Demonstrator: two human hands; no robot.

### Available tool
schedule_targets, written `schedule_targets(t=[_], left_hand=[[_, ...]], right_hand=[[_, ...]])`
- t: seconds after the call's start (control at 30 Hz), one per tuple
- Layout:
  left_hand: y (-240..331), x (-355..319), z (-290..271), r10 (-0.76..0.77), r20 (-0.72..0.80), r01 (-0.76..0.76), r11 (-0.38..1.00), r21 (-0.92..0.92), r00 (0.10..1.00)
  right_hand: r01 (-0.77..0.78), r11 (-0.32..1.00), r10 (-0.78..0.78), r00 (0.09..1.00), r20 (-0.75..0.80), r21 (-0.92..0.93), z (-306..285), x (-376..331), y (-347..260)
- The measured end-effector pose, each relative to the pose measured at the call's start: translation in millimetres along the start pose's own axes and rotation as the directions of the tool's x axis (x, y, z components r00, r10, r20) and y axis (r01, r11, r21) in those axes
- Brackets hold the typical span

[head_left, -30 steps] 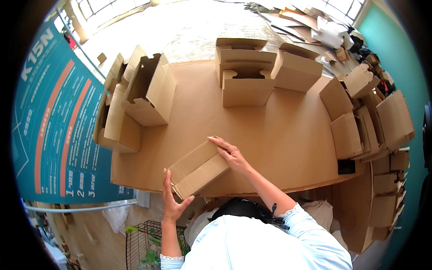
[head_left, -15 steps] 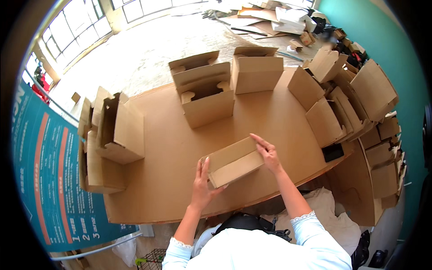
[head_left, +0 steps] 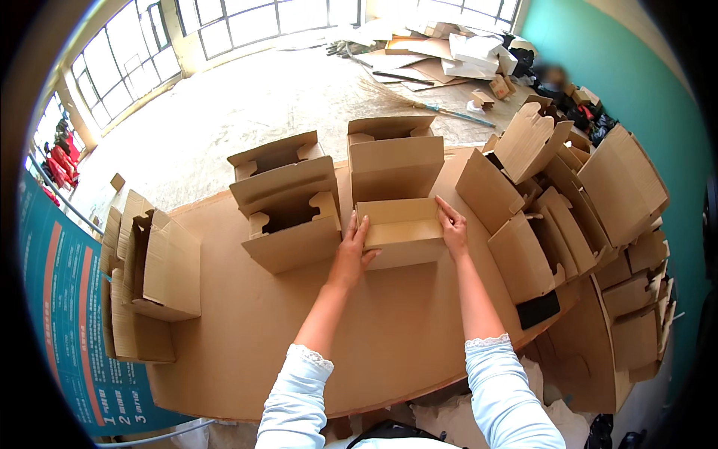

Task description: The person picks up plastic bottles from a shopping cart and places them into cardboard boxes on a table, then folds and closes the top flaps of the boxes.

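Note:
Between my two hands is a small brown cardboard box, its long side toward me. My left hand presses its left end, thumb along the near side. At the right end, my right hand grips with fingers along the upper corner. The box stands just in front of an open-flapped carton; whether the two touch I cannot tell. Left of it stands a pair of open cartons with raised flaps. All this is on a cardboard-covered table.
More open cartons stand at the table's left edge. A cluster of cartons crowds the right side, with a dark flat object before it. A broom and flattened cardboard lie on the floor beyond.
Both hands have carried the small box away from me, toward the carton at the back, and straightened it from a slant. My view has shifted too.

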State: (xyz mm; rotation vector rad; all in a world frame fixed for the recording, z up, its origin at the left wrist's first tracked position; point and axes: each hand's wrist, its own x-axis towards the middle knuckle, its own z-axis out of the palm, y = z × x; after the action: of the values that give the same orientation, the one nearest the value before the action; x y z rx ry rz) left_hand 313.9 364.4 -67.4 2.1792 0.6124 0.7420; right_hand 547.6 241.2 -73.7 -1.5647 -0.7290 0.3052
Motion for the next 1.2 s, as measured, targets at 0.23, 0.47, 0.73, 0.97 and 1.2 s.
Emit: schedule_targets(t=[0.23,0.47,0.73,0.97,1.2], left_hand=[[4,40,5,-0.106,-0.029,0.11,0.948,0.3,0.994],[3,45,21,-0.093,-0.07,0.115,0.882,0.457,0.993],[25,36,13,-0.339,0.002,0.3,0.836,0.46,0.941],[61,-69,-54,-0.184,0.145,0.108,0.9,0.421,0.972],[10,-199,-189,-0.113,-0.431,0.273,0.903,0.331,0.895]], right_hand=[[0.107,0.994,-0.109,0.993,-0.045,-0.037,16,57,17],[0.149,0.94,-0.192,0.975,-0.113,-0.308,19,73,28],[0.211,0.514,-0.102,0.977,0.185,-0.831,12,68,4],[0.286,0.266,-0.219,0.948,0.231,-0.921,13,67,10],[0.355,0.253,-0.179,0.931,0.317,-0.9,55,44,-23]])
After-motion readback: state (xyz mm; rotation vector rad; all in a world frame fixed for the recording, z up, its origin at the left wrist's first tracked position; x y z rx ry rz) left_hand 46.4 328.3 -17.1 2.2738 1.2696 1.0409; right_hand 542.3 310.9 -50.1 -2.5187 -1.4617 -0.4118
